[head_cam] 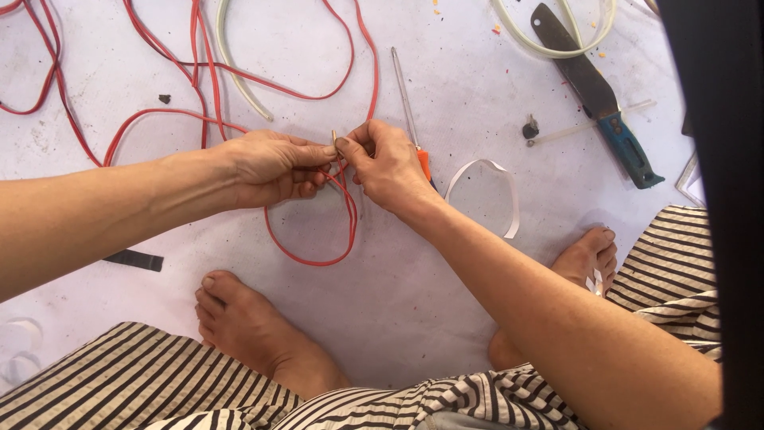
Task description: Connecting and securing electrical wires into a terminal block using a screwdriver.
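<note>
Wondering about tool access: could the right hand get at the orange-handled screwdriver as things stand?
Probably yes: the screwdriver lies just beyond the right hand with nothing over it, though both hands pinch the red cord.

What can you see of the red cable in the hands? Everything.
The red cable is thin, flat and flexible, looking like plastic-sheathed wire. It trails in long curves over the white floor from the upper left, then forms a loop hanging below the hands. The left hand and right hand pinch it together at their fingertips, where a pale bare end sticks up.
</note>
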